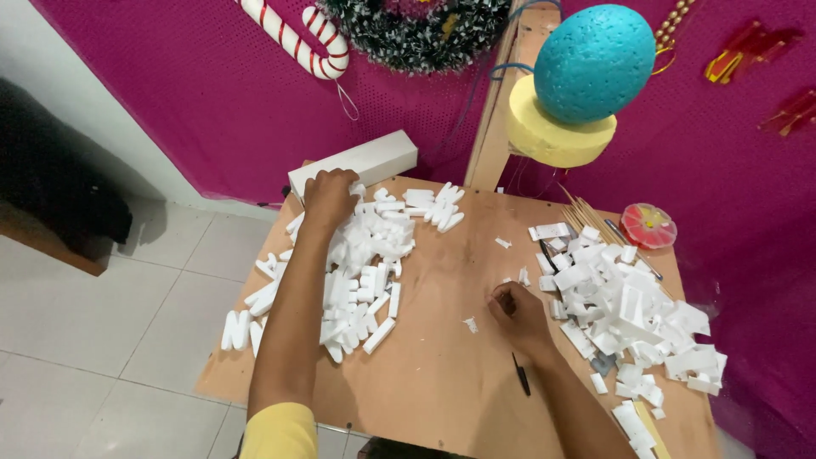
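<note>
My left hand (330, 197) reaches forward to the far end of a pile of small white foam blocks (361, 272) on the left of the wooden board (442, 357); its fingers curl into the blocks, and what they hold is hidden. My right hand (517, 308) rests near the board's middle, fingers curled, pinching something small that I cannot make out. A second heap of white foam scraps (629, 310) lies just right of that hand. A long white foam bar (357, 163) lies at the board's far left corner, just beyond my left hand.
A black tool (520, 374) lies on the board near my right wrist. Wooden skewers (586, 217) and a round red container (648, 225) sit at the far right. A blue foam egg (595, 61) on a yellow foam disc (552, 136) hangs on a wooden post. Tiled floor lies left.
</note>
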